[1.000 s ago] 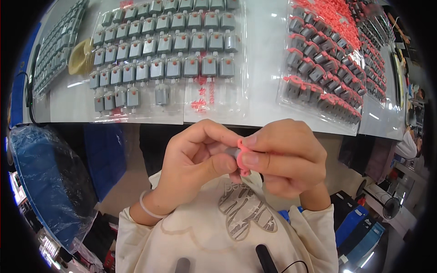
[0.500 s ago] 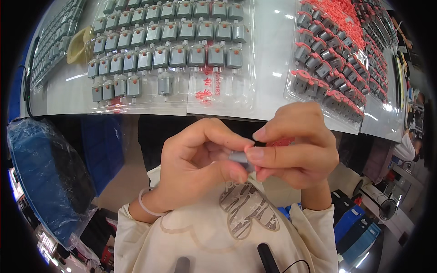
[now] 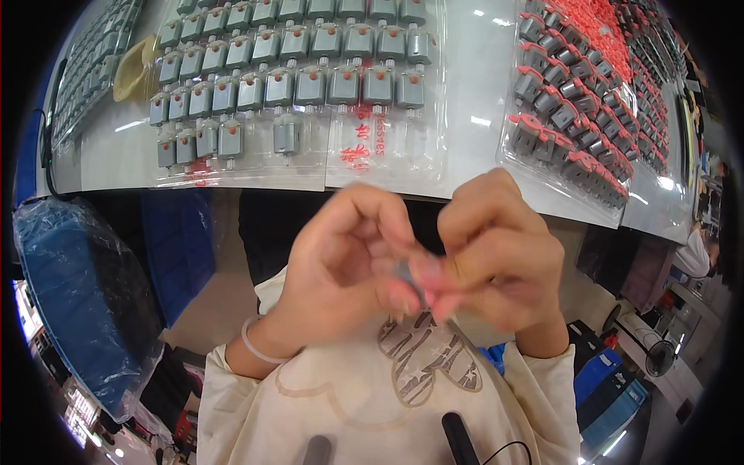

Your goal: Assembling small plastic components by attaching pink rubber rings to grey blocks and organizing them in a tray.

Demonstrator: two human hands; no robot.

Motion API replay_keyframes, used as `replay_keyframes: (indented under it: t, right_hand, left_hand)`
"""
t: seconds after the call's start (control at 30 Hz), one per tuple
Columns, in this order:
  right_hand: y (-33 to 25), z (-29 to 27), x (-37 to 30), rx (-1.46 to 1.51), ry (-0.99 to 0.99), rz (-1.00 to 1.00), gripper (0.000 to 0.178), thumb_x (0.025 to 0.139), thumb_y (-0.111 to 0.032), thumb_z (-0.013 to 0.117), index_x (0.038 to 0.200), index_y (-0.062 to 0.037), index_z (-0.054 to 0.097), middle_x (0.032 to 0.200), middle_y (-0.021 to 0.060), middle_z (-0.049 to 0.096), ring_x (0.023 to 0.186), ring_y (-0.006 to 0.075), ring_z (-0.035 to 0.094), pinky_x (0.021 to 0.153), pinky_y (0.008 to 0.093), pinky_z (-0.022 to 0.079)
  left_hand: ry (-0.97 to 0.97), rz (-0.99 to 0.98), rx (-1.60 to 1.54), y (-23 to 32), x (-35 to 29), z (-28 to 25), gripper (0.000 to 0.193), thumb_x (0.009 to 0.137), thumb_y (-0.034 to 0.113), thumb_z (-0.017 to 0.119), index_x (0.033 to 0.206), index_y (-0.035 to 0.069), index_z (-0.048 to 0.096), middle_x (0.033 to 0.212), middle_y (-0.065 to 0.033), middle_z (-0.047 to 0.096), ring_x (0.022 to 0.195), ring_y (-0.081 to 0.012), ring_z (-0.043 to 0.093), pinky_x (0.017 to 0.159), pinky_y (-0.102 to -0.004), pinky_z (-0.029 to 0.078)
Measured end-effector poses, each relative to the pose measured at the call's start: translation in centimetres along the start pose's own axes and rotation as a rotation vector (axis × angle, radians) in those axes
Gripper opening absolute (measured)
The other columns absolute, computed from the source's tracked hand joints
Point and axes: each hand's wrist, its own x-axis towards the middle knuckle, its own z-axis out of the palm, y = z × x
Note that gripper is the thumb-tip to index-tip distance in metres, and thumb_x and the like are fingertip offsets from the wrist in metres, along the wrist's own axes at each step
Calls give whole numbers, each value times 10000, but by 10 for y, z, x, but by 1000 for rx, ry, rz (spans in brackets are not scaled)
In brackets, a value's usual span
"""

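My left hand (image 3: 333, 271) is closed around a small grey electric motor (image 3: 403, 271), held in front of my chest. My right hand (image 3: 508, 263) meets it from the right, its fingertips pinched against a pink-red plastic piece (image 3: 428, 297) at the motor's end. Motion blurs the fingertips of both hands, and they hide most of the motor. Beyond my hands, grey motors with white gears (image 3: 310, 87) stand in rows in a clear plastic tray (image 3: 422, 159) on the table. To the right, another clear tray (image 3: 535, 177) carries motors fitted with pink-red pieces (image 3: 562, 116).
Loose pink-red pieces (image 3: 593, 31) are heaped behind the right tray. A yellowish ring-shaped object (image 3: 133, 71) lies at the table's left. The table edge (image 3: 256, 190) runs just beyond my hands. A blue plastic-wrapped bin (image 3: 77, 294) stands at my left.
My right thumb and fingers have drawn in closer on the motor's end, and both hands blur with motion. The motor stays in my left hand. The view has shifted slightly.
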Motion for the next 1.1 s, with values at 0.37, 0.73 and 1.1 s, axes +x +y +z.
replay_keyframes:
  t: [0.37,0.73,1.1]
  right_hand:
    - [-6,-4,-3,-100,152,95,391,643,-225,794,967,-43,674,851,77,562,756,169,531,670,271,429]
    - [8,-164,-38,-465,682,311,301,847,-86,626,1117,43,589,1107,95,597,1004,149,550,884,255,408]
    - [63,-269,-38,-512,603,563,283,842,-110,633,1104,-16,587,928,22,620,867,88,573,781,232,443]
  left_hand:
    - [-22,227,416,9,11,2,487,745,10,723,1137,14,434,1083,-112,543,974,-213,605,830,-313,471]
    - [539,642,2189,53,16,-10,289,773,184,694,1004,31,610,937,-102,583,887,-275,518,797,-352,389]
    - [650,493,1951,48,24,2,190,801,91,644,953,1,574,844,-101,560,775,-245,512,737,-337,405]
